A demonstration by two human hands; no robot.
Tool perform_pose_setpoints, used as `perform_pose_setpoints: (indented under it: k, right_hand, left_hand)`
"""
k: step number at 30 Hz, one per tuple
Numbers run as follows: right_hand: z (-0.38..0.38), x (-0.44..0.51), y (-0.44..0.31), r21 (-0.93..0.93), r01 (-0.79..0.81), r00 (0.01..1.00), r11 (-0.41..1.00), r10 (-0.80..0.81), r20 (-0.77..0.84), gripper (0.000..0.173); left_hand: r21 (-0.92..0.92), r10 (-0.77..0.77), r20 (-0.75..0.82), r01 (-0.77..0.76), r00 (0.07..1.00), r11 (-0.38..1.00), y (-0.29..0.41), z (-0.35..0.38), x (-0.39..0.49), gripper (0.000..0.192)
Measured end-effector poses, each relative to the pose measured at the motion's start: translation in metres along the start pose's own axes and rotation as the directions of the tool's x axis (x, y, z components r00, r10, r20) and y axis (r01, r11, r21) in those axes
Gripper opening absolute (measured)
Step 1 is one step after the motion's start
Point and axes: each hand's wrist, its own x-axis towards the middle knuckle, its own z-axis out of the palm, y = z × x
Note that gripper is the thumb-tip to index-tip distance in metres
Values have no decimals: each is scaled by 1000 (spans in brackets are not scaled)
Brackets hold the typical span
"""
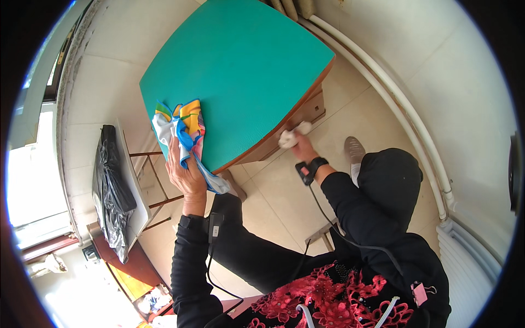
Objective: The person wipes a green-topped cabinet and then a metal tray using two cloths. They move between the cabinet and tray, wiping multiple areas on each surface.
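A green-topped table (pixel 242 78) with a brown edge stands before me. On its near left corner lies a crumpled cloth (pixel 190 119) in white, yellow, green, pink and blue, part of it hanging over the edge. My left hand (pixel 184 172) is at this cloth, its thumb and fingers gripping a fold. Beside the table's right side, below the top, my right hand (pixel 303 146) holds a bunched white cloth (pixel 289 139), slightly blurred; its far end reaches towards the drawer front (pixel 309 106).
At left, a black plastic bag (pixel 112 192) lies on a white-topped folding table (pixel 141 205). White pipes (pixel 393 90) run along the right wall to a radiator (pixel 467 254). My legs and a stool (pixel 322 238) are below; a wooden cabinet (pixel 131 270) stands at lower left.
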Motion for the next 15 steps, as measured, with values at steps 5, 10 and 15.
perform_pose_setpoints:
  k: [5, 10, 15]
  right_hand:
    - [8, -17, 52, 143, -223, 974, 964, 225, 5, 18]
    - [22, 7, -46, 291, 90, 953, 952, 2, -303, 26]
    - [111, -23, -135, 2, 577, 696, 817, -491, -524, 28]
  left_hand:
    - [2, -15, -9, 15, 1000, 1000, 0, 0, 0, 43]
    - [12, -38, 10, 38, 999, 999, 0, -1, -1, 42]
    - [9, 28, -36, -28, 999, 1000, 1, -1, -1, 46]
